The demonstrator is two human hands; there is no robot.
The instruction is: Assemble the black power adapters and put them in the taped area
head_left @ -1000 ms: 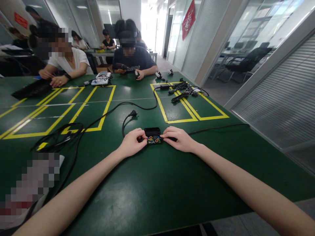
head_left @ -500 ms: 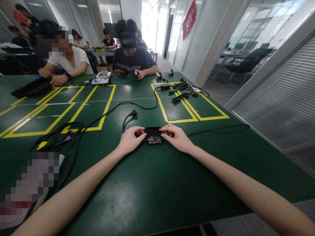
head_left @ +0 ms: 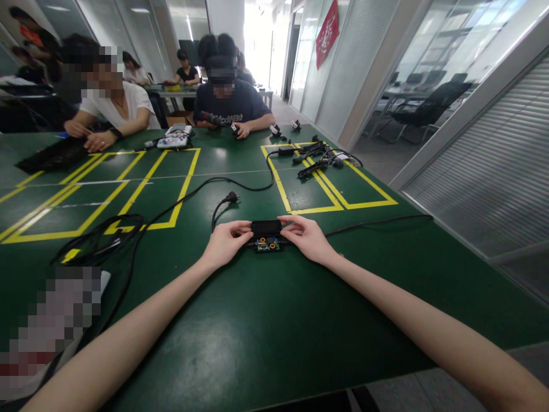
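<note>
A small black power adapter point(head_left: 266, 229) lies on the green table point(head_left: 257, 326) with its case open, so a circuit board point(head_left: 266, 245) with orange and blue parts shows along its near edge. My left hand point(head_left: 226, 244) grips the adapter's left end with curled fingers. My right hand point(head_left: 307, 237) grips the right end the same way. A black cord with a plug point(head_left: 231, 198) curls away from the left side, and another black cable point(head_left: 377, 222) runs off to the right.
Yellow tape rectangles point(head_left: 300, 210) mark the table. A bundle of black cables point(head_left: 103, 237) lies at the left. More black adapters and cords point(head_left: 317, 159) lie in the far right rectangle. Two people point(head_left: 227, 103) sit working at the far side.
Both hands have shifted slightly away from me with the adapter, and their fingers have moved from the near edge up onto the black case's ends.
</note>
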